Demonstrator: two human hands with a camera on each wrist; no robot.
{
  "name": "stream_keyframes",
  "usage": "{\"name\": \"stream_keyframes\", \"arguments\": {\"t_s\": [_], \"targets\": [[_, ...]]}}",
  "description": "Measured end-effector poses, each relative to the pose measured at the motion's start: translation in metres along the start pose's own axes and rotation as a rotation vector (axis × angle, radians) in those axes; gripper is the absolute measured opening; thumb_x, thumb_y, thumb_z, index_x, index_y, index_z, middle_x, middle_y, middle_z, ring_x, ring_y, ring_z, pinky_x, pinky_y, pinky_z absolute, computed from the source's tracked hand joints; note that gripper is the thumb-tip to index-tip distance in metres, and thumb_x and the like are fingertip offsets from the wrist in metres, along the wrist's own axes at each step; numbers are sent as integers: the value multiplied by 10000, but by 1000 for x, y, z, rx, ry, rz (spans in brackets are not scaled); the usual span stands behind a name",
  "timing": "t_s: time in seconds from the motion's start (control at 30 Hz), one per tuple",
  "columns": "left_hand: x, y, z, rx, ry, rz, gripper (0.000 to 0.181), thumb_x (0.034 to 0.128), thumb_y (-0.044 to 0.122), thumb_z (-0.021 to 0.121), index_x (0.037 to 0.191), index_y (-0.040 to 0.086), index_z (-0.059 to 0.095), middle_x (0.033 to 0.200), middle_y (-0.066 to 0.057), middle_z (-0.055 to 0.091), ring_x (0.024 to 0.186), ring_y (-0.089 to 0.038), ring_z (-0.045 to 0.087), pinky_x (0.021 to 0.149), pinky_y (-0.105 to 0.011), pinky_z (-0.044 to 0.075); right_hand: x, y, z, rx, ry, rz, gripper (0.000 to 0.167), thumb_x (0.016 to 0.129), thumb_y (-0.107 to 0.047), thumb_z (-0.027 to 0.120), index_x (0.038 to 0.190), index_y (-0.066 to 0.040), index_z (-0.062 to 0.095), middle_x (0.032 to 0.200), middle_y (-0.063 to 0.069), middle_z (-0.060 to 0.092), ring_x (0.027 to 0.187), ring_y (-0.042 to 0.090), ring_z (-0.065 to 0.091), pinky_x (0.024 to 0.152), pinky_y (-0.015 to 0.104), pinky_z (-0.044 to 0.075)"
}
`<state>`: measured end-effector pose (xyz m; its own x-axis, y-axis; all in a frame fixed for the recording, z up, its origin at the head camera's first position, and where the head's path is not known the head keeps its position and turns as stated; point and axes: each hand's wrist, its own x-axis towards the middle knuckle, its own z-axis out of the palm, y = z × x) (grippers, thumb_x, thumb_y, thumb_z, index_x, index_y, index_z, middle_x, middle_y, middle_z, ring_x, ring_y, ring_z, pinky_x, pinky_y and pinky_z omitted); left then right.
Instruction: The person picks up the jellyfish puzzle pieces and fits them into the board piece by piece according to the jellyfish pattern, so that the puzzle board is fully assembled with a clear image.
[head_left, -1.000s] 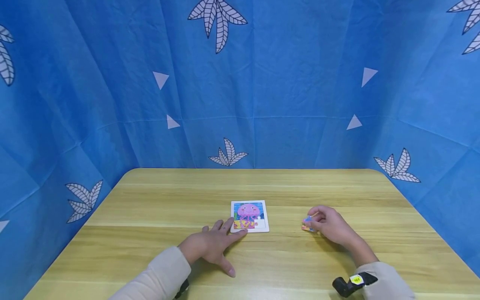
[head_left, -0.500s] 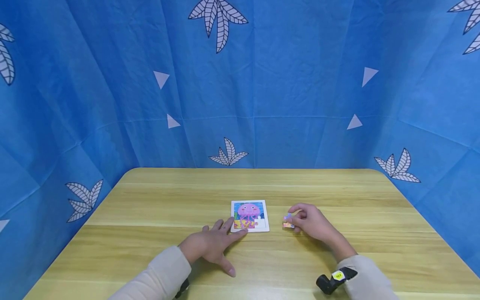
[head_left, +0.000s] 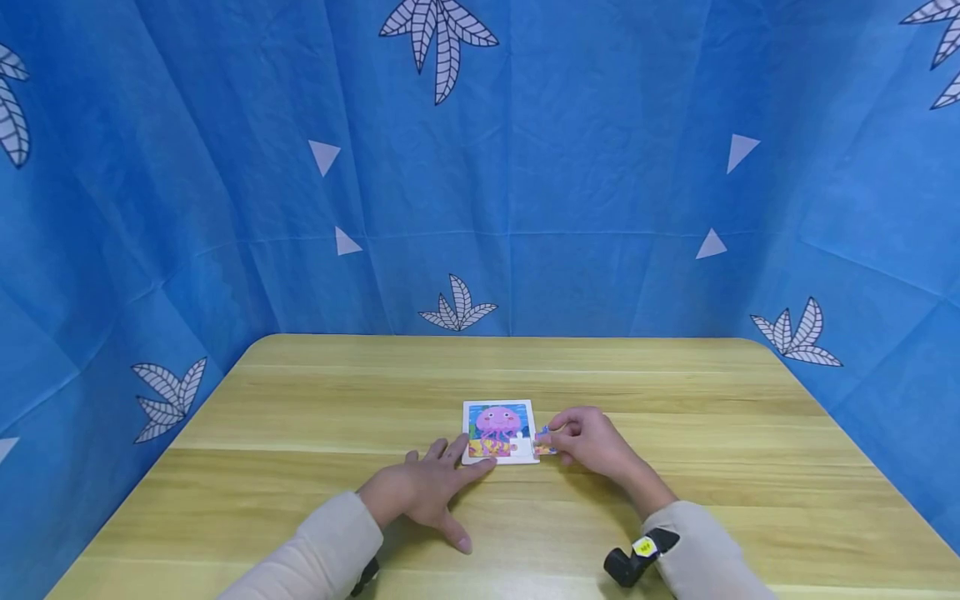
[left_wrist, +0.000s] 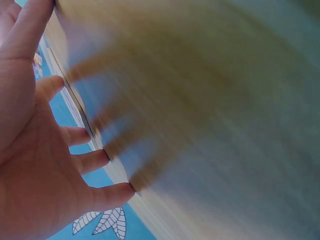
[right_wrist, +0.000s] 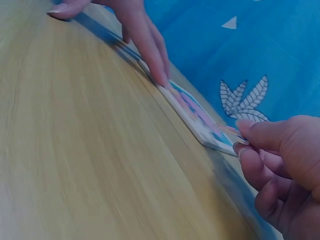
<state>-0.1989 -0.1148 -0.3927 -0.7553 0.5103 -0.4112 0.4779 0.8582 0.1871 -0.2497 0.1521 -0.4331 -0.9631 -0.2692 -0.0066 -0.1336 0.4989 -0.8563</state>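
A square jigsaw puzzle with a white frame (head_left: 501,460) lies on the table, showing a pink jellyfish on blue. Its lower right corner is a bare white gap (head_left: 521,447). My left hand (head_left: 423,487) is spread flat beside it, with fingertips on the frame's lower left edge; in the left wrist view its fingers (left_wrist: 112,196) are straight. Between thumb and fingers, my right hand (head_left: 592,442) pinches a colourful puzzle piece (head_left: 545,442) at the frame's right edge. The right wrist view shows that piece (right_wrist: 231,131) just over the frame, mostly hidden by the fingertips.
The wooden table (head_left: 360,383) reaches back to a blue curtain (head_left: 585,167) printed with white leaves and triangles. A black wrist camera (head_left: 637,557) is strapped to the right sleeve.
My right hand has moved left across the table with the puzzle piece, from well right of the puzzle to its right edge. The left hand has stayed in place.
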Motion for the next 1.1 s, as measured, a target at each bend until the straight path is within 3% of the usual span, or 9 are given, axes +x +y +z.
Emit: {"name": "stream_keyframes", "arguments": {"t_s": [0.47, 1.1], "targets": [[1, 0, 1, 38, 12, -6, 1065, 611, 696, 698, 1489, 432, 157, 1583, -138, 78, 1405, -428, 169, 1016, -683, 265, 10, -8, 20, 39, 1, -32, 157, 861, -104, 675, 959, 12, 640, 597, 58, 604, 494, 141, 559, 441, 207, 387], [1, 0, 1, 28, 5, -8, 1056, 615, 696, 697, 1487, 435, 161, 1584, -137, 81, 1407, -430, 164, 1022, -682, 254, 14, -15, 32, -78, 15, -41, 106, 848, -141, 695, 867, -47, 650, 544, 9, 563, 456, 117, 527, 429, 221, 386]]}}
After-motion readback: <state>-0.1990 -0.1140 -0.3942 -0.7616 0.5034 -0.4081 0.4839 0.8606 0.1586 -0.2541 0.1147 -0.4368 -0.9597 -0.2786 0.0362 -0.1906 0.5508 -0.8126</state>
